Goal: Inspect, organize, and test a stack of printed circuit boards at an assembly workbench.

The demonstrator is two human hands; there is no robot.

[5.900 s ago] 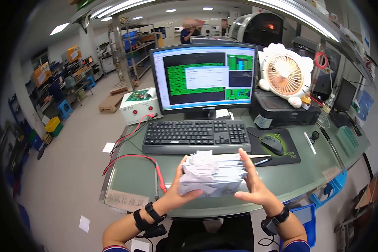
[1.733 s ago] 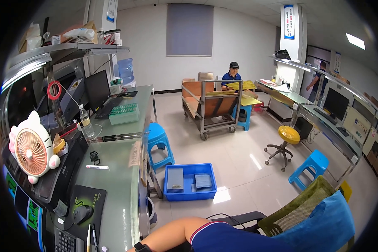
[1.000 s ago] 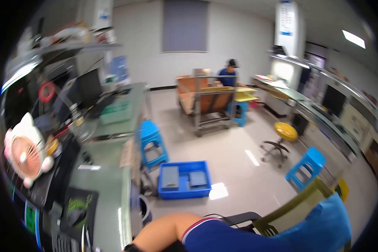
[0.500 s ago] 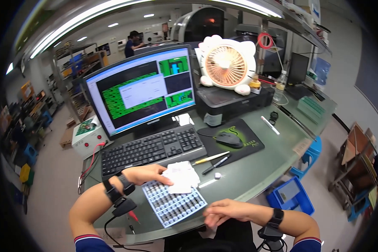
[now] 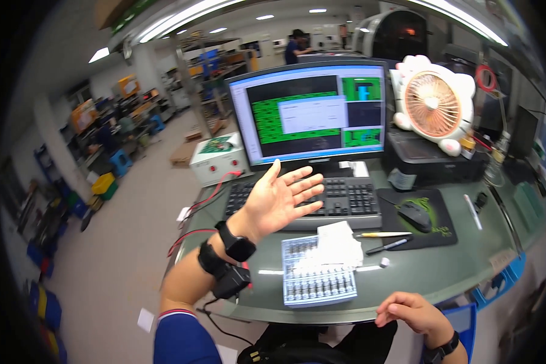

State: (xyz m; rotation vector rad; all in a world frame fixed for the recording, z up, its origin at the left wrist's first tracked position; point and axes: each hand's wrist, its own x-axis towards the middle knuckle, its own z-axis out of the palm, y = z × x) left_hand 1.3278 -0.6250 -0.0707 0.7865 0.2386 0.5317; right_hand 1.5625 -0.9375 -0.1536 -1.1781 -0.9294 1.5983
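Observation:
My left hand (image 5: 284, 199) is raised in front of the keyboard (image 5: 352, 197), palm showing and fingers spread, with nothing in it. Below it on the desk lies a tray (image 5: 320, 298) holding rows of small dark cylindrical parts. White paper slips (image 5: 338, 244) rest over the tray's upper right part. Near the desk's front edge, right of the tray, my right hand (image 5: 412, 312) hangs with loosely bent fingers. I see nothing in it, and it touches neither tray nor paper. Each wrist wears a black strap.
A monitor (image 5: 312, 142) stands behind the keyboard. To the right are a mouse (image 5: 415, 217) on its pad, a yellow pen (image 5: 385, 234), a black pen (image 5: 387, 246) and a white fan (image 5: 434, 103). A white box (image 5: 217, 162) with red leads stands left. A person (image 5: 295, 47) works far back.
My left hand has left the paper slips, lifted and opened out with its palm showing. The view has swung left, so the desk things appear further right. The slips still lie on the tray.

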